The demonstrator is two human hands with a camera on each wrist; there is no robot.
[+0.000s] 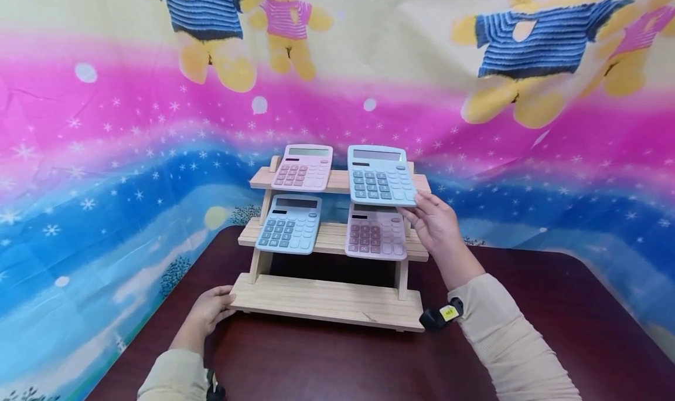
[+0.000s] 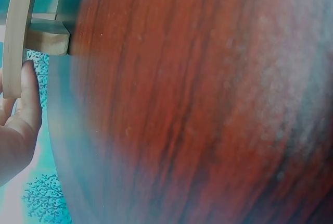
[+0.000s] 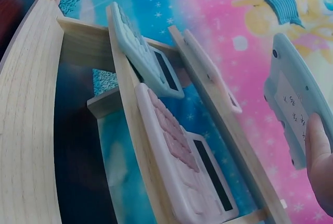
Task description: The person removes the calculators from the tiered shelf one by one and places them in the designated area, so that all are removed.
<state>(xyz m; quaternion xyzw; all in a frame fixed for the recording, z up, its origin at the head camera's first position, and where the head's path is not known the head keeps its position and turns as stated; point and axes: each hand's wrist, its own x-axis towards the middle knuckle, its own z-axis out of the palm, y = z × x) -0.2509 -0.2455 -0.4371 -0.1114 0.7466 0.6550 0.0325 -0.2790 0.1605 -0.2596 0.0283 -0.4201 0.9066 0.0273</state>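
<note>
My right hand [image 1: 440, 228] holds a light blue calculator [image 1: 382, 178] by its lower right corner, at the top right of a three-tier wooden shelf [image 1: 327, 301]. In the right wrist view, this calculator [image 3: 291, 94] is off the top board, its labelled back showing and a finger against it. My left hand [image 1: 210, 308] grips the left end of the bottom board, with fingers on both sides of the wood in the left wrist view. A pink calculator [image 1: 303, 167] stands on the top tier at left. The middle tier bears a blue calculator [image 1: 289, 225] and a pink calculator [image 1: 375, 234], partly covered above.
The shelf stands on a dark reddish-brown table [image 1: 327, 366]. Behind it hangs a cloth backdrop [image 1: 132, 155] printed with bears and snowflakes. Each wrist wears a black camera strap; the right wrist camera [image 1: 442, 314] is close to the bottom board's right end.
</note>
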